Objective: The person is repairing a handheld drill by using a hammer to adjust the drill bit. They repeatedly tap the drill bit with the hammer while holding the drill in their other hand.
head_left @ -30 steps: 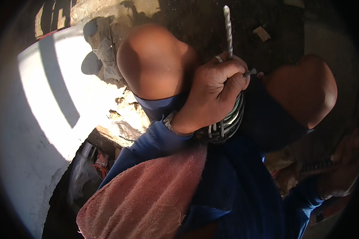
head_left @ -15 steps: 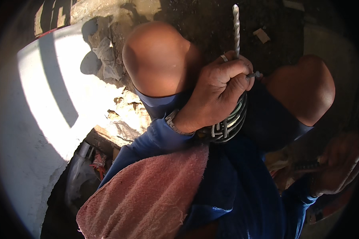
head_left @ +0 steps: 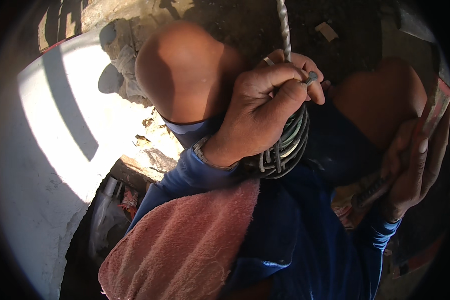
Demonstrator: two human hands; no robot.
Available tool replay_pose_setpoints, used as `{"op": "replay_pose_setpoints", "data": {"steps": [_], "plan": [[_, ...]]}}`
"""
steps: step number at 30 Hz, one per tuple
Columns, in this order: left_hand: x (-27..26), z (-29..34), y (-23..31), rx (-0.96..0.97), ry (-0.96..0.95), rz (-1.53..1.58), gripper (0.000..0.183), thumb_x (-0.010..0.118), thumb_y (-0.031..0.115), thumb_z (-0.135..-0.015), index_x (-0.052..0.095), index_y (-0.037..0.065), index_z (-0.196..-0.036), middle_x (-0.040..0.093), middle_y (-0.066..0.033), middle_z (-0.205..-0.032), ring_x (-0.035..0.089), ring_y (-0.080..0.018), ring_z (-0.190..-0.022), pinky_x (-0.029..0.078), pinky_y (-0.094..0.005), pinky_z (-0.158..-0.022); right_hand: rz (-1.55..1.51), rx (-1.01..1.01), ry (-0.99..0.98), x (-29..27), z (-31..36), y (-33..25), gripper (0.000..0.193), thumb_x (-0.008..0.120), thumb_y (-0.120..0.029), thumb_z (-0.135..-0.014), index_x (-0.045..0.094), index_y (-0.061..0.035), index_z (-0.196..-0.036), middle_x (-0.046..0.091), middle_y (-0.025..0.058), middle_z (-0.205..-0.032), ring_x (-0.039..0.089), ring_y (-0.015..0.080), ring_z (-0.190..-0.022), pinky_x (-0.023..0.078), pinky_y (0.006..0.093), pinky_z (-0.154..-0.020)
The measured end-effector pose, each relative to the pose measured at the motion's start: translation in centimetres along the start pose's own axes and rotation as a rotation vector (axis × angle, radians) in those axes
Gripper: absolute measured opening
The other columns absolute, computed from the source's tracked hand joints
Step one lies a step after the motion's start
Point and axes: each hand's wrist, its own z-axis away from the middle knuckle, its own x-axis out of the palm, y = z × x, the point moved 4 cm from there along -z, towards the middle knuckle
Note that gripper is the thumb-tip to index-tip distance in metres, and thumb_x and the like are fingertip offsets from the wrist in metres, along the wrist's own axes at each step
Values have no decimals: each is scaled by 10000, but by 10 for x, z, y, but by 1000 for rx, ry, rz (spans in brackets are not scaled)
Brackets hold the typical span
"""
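Note:
My left hand (head_left: 260, 100) is closed, a watch at its wrist. Thumb and forefinger pinch a dark nail (head_left: 312, 78), head outward. A long grey twist drill bit (head_left: 284, 27) rises from behind the same fingers, its tip past the top edge. Under that hand, a coil of dark and greenish wire (head_left: 287, 147) hangs between my knees. On the right, my right hand (head_left: 415, 172) is wrapped round what looks like a hammer (head_left: 372, 192), with a dark ribbed grip and reddish shaft; its grey head end is partly cut off by the dark rim.
A pink towel (head_left: 180, 240) hangs over my lap. To the left lies a large white sheet (head_left: 60, 135) with a ragged edge, partly sunlit. A plastic bag (head_left: 105, 215) sits below that edge. Ahead on the dark ground are a small tan scrap (head_left: 327, 31) and a crumpled grey cloth (head_left: 127, 70).
My right hand has risen with the hammer, bringing its head end into view. The left hand has shifted slightly left, and the nail and drill bit have tilted and moved up.

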Motion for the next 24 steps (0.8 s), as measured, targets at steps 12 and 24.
{"op": "replay_pose_setpoints", "data": {"steps": [12, 24], "plan": [[2, -4, 0, 20, -9, -39, 398, 504, 303, -1077, 654, -39, -939, 647, -174, -1063, 535, -90, -755, 456, -245, -712, -73, -48, -65, -8, 1, 5, 620, 455, -269, -1061, 255, 29, -1567, 501, 45, -736, 370, 27, -431, 280, 168, -365], [2, -4, -6, 160, 2, -146, 310, 551, 253, -1060, 621, -33, -963, 659, -131, -919, 589, -159, -847, 485, -278, -731, -3, -82, -186, -10, 1, 4, 697, 506, -314, -1049, 225, 57, -1568, 544, 46, -770, 411, 11, -459, 287, 168, -403]]}}
